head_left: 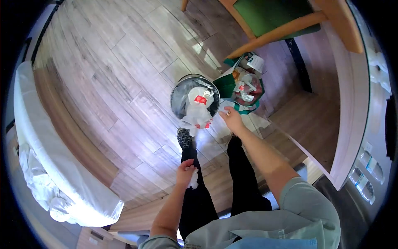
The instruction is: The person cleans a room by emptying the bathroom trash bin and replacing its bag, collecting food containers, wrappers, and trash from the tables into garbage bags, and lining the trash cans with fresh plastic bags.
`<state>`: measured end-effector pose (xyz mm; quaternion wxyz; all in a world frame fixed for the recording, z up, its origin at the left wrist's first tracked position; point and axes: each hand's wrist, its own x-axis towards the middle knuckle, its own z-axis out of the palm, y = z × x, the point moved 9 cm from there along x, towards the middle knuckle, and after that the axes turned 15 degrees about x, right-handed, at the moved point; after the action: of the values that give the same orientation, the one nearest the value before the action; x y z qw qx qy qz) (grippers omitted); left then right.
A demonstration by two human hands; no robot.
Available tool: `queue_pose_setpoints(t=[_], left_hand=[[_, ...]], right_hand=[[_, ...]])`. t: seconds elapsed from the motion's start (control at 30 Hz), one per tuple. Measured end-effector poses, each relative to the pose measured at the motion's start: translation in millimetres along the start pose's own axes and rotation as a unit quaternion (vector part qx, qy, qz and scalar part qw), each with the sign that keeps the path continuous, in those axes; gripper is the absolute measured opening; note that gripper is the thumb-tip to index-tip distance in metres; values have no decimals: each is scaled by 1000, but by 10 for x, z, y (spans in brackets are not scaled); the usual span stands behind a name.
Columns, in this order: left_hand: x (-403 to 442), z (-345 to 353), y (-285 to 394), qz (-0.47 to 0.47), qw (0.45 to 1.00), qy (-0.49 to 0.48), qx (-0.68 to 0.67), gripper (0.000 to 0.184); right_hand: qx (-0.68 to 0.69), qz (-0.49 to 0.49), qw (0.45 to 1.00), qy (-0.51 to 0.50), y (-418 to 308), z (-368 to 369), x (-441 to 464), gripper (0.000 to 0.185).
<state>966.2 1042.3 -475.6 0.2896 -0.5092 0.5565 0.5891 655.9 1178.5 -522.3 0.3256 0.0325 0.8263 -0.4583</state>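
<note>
My left hand (185, 173) is closed around a crumpled white tissue (193, 179), held low over my left leg. Out in front, my right hand (231, 120) is open, its fingers apart with nothing seen in them. It is close to the rim of a round trash can (173, 101) and the front of a green shopping bag (226, 86). In the can are a round white container (198, 96) with a red label and a thin white plastic bag (198, 114) that hangs over the near rim. Wrappers and clear plastic packaging (248, 85) fill the green bag.
A wooden chair with a green seat (273, 16) stands beyond the bag. A bed with white sheets (54, 149) runs along the left. At right, a desk (352, 91) carries several water bottles (362, 182). Wood-look flooring (120, 79) lies between them.
</note>
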Motion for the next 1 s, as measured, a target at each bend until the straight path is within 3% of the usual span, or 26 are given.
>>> queue_pose_setpoints(t=[0.07,0.13,0.17,0.27,0.3,0.47,0.63,0.77,0.8,0.83,0.9,0.93,0.97,1.0], left_hand=[[25,-155,12,-22,1000,14,-7,27],[-44,-199,200,7,1000,-15,4,23],[-26,-198,19,-40,999,-11,-15,21],[-36,-247,-180,-46,999,-21,-7,21],[-40,-256,-226,-38,998,-20,-36,20],[-234,-430,-266,-51,998,-4,-27,20],[-424,-892,-476,-78,996,51,-13,18],[-795,-1504,102,-84,984,72,139,24],[-749,-1601,-32,-77,984,70,142,24],[-647,-1712,-325,-75,982,91,145,26],[-631,-1926,-470,-73,978,111,164,29],[-651,-1998,-464,-74,975,107,181,32],[-649,-2047,-508,-78,976,102,174,33],[-656,-2112,-543,-80,974,111,183,34]], right_hand=[[-106,27,994,26,121,175,261,37],[-52,112,991,-48,217,348,415,37],[-57,91,994,-33,242,380,473,35],[-98,91,990,-48,435,444,568,28],[-53,78,994,-49,399,462,554,26],[-79,71,991,-81,80,720,241,26],[-45,-12,991,-127,-967,844,-466,32],[-54,-7,991,-121,-1984,343,-1211,38],[-57,-13,992,-113,-2071,162,-1402,35],[-37,-20,995,-93,-1984,-25,-1597,31],[19,145,986,-75,-1804,-455,-2052,27],[87,67,994,-19,-1582,-665,-2236,23],[151,169,974,11,-1511,-851,-2465,19],[118,173,977,34,-1266,-1060,-2659,18]])
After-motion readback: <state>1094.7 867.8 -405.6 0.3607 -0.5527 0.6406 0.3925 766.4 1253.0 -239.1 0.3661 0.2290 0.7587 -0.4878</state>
